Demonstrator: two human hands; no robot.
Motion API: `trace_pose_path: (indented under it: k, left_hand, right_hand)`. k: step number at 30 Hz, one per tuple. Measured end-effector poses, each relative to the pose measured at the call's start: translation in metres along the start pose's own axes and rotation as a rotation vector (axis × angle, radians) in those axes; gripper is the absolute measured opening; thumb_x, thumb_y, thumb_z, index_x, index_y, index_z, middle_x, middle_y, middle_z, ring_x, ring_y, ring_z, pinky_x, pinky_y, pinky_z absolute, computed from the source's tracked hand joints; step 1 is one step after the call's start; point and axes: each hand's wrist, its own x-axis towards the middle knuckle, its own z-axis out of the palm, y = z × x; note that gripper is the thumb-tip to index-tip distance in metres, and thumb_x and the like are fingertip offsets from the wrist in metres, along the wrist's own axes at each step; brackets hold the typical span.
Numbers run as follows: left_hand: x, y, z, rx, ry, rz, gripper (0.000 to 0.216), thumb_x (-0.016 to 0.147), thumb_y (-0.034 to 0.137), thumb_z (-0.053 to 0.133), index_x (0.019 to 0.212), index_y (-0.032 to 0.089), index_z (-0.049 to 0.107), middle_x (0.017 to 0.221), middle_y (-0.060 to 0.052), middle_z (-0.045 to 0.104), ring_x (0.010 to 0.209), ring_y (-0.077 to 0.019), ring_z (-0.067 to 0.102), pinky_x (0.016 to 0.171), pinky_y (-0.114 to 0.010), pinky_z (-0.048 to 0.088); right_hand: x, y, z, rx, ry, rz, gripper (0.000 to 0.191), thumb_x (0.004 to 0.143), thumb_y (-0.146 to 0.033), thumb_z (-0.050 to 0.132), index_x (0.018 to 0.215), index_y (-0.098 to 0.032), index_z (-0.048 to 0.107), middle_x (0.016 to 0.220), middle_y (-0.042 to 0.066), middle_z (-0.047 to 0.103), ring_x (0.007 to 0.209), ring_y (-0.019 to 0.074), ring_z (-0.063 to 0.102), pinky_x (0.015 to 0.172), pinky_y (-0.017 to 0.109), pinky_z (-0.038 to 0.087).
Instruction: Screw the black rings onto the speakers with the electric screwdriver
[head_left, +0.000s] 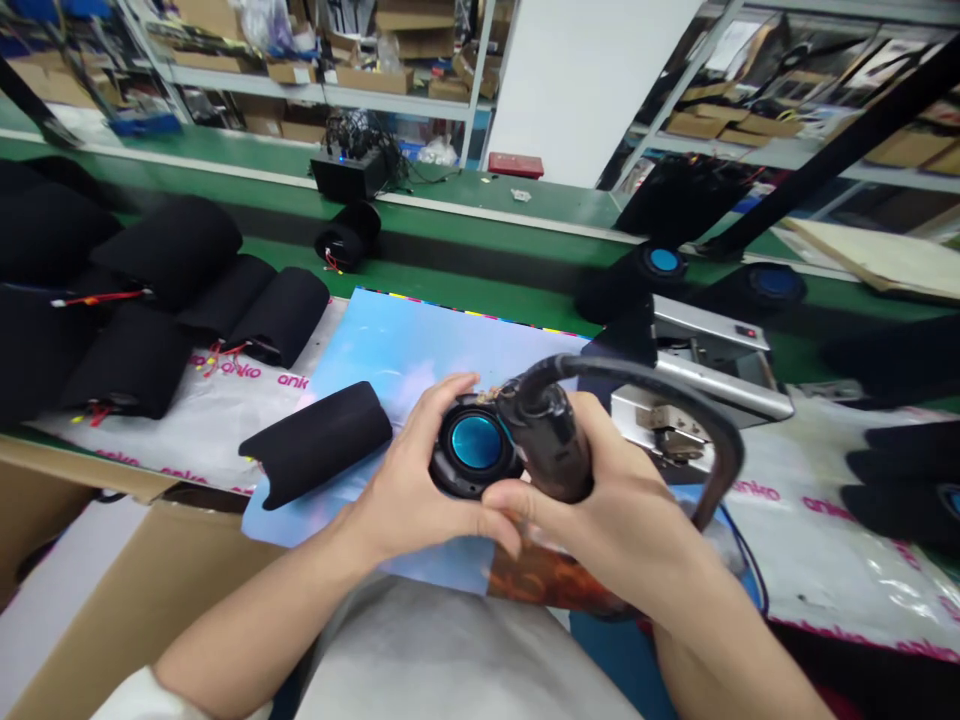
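Around the black speaker, the left fingers curl snugly, and the right fingers grip a dark tool just right of it. Working the two together looks like this step, so steady hands seem needed next; left of the speaker lies a black cover.

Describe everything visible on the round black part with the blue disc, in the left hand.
The round black part looks like plastic, with a shiny blue disc set in a raised dark ring. The disc faces up toward the camera; the underside is hidden. The left hand grips its left side, above the printed sheet. A dark tool in the right hand overlaps its right edge in view; whether tool and part touch can't be told.
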Motion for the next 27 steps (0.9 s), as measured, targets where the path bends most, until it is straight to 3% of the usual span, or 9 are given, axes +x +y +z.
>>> trace_pose_path:
  k: [2,4,6,9,12,16,21,23,27]
  left_hand:
    - [0.001,0.006,0.003,0.041,0.046,-0.045,0.105,0.061,0.053,0.105,0.149,0.028,0.053,0.153,-0.013,0.065,0.143,-0.0415,0.063,0.123,-0.056,0.051]
    - [0.000,0.010,0.007,0.076,0.076,-0.052,0.092,0.070,0.044,0.101,0.147,0.027,0.054,0.149,-0.013,0.068,0.139,-0.0384,0.067,0.119,-0.051,0.055]
    - [-0.002,0.012,0.009,0.109,0.093,-0.018,0.086,0.073,0.037,0.097,0.146,0.025,0.054,0.148,-0.013,0.068,0.138,-0.0367,0.067,0.117,-0.048,0.057]
    - [-0.004,0.011,0.007,0.165,0.126,0.045,0.079,0.074,0.031,0.094,0.144,0.026,0.057,0.144,-0.010,0.070,0.133,-0.0345,0.071,0.111,-0.045,0.061]
    - [0.002,0.010,0.008,0.190,0.100,0.052,0.076,0.074,0.028,0.094,0.142,0.027,0.061,0.139,-0.008,0.072,0.125,-0.0324,0.074,0.102,-0.041,0.064]
    - [0.016,0.010,0.028,0.135,-0.021,0.033,0.075,0.076,0.028,0.093,0.143,0.028,0.059,0.139,-0.007,0.072,0.124,-0.0304,0.075,0.102,-0.039,0.064]
    - [0.031,0.014,0.064,0.120,-0.174,0.067,0.075,0.076,0.033,0.092,0.141,0.027,0.057,0.137,-0.007,0.074,0.118,-0.0278,0.077,0.100,-0.037,0.064]
    - [0.037,0.016,0.074,0.124,-0.210,0.067,0.075,0.075,0.034,0.092,0.140,0.025,0.057,0.135,-0.008,0.074,0.118,-0.0270,0.078,0.099,-0.036,0.064]
    - [0.045,0.022,0.086,0.107,-0.243,0.073,0.071,0.072,0.030,0.090,0.135,0.024,0.059,0.133,-0.008,0.076,0.118,-0.0273,0.079,0.099,-0.037,0.065]
  right_hand:
    - [0.002,0.005,-0.010,0.188,-0.013,0.013,0.062,0.069,-0.047,0.094,0.122,-0.026,0.069,0.090,0.002,0.073,0.074,0.0205,0.068,0.062,0.030,0.057]
    - [0.001,0.013,-0.024,0.439,0.107,-0.015,0.063,0.069,-0.043,0.097,0.121,-0.024,0.067,0.093,0.003,0.073,0.065,0.0182,0.064,0.058,0.031,0.055]
    - [-0.004,0.022,-0.043,0.632,0.408,-0.079,0.048,0.080,-0.047,0.092,0.113,-0.026,0.063,0.094,0.002,0.069,0.054,0.0151,0.058,0.052,0.032,0.050]
    - [-0.014,0.033,-0.074,0.721,0.878,-0.224,0.037,0.092,-0.053,0.082,0.093,-0.028,0.055,0.085,-0.001,0.055,0.055,0.0134,0.053,0.051,0.031,0.045]
    - [-0.017,0.036,-0.097,0.686,1.095,-0.356,0.037,0.096,-0.050,0.071,0.082,-0.026,0.048,0.081,0.001,0.049,0.058,0.0131,0.050,0.051,0.028,0.042]
    - [-0.002,0.033,-0.103,0.525,1.111,-0.452,0.033,0.098,-0.054,0.061,0.092,-0.025,0.047,0.088,0.005,0.057,0.061,0.0156,0.058,0.049,0.030,0.046]
    - [0.026,0.044,-0.096,0.380,0.927,-0.250,0.060,0.090,-0.084,0.055,0.094,-0.025,0.044,0.095,0.004,0.064,0.059,0.0117,0.058,0.051,0.028,0.045]
    - [0.034,0.054,-0.096,0.436,0.887,-0.290,0.064,0.084,-0.083,0.069,0.095,-0.024,0.048,0.084,-0.001,0.063,0.055,0.0117,0.059,0.051,0.027,0.047]
    - [0.043,0.071,-0.099,0.706,0.806,-0.550,0.065,0.069,-0.063,0.098,0.099,-0.023,0.056,0.066,-0.008,0.062,0.046,0.0128,0.058,0.045,0.026,0.049]
